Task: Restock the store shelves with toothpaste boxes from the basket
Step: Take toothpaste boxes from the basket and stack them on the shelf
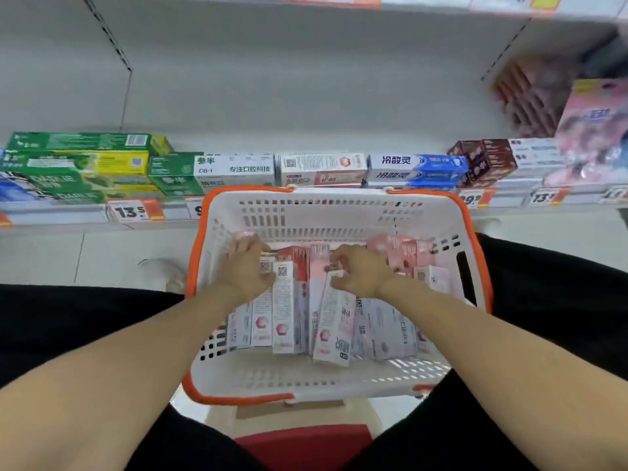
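fingers (pixel 334 263) of the right hand (pixel 362 271) are curled down around the top end of a pink-and-white toothpaste box (pixel 331 329) that leans up out of the pile, and they look pinched on it, probably to pull it free by the one end that stands clear. fingers of the left hand (pixel 246 266) are bent over the far ends of the boxes on the left side of the pile; whether they grip one box or only rest on the tops i cannot tell, since the knuckles hide the tips.

both hands work inside the white basket (pixel 339 212) with its orange rim, which sits between the person's knees, just in front of the low shelf (pixel 61 215). the toothpaste boxes (pixel 282 321) lie packed side by side, long edges together, with a few more pink ones heaped toward the far right corner, so ends are the easiest place to catch hold.

beyond the basket the shelf carries a front row of stock: green boxes (pixel 78 164) at left, white ones, blue ones (pixel 418 168), dark brown ones further right, with price tags (pixel 132 210) along the lip. behind that row the shelf is bare to the back wall, which seems to be the room the pink boxes are meant for. none has left the basket in either hand yet.
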